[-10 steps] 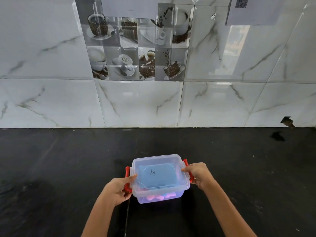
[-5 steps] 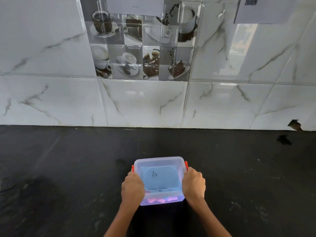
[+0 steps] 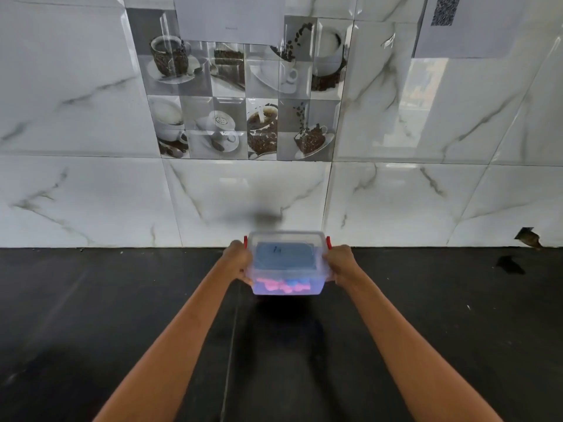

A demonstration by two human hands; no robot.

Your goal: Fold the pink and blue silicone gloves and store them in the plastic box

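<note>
Over the dark counter (image 3: 122,330), close to the marble-tiled wall (image 3: 243,196), we've got the plastic box (image 3: 287,263) out at arm's length. Our left hand (image 3: 239,263) clamps the box's left side, our right hand (image 3: 341,264) clamps its right side, each just below a red latch (image 3: 245,241), and that even, two-sided squeeze is what keeps the box level. The clear lid (image 3: 285,237) sits on top with both latches apparently snapped down, so nothing should spill. Through the front wall of the box we can see the pink glove (image 3: 269,284) and the blue glove (image 3: 294,282) bunched low inside, the blue tucked among the pink near the box's base. A bluish panel shows under the lid, with a small dark mark we can't read.

We can't quite tell whether the box is resting on the counter or hanging just above it; a dark shadow lies beneath and in front of the box. Folding and storing look done, by our reckoning. What's left is likely just setting the box down by the wall and letting go evenly, so it doesn't tip.
</note>
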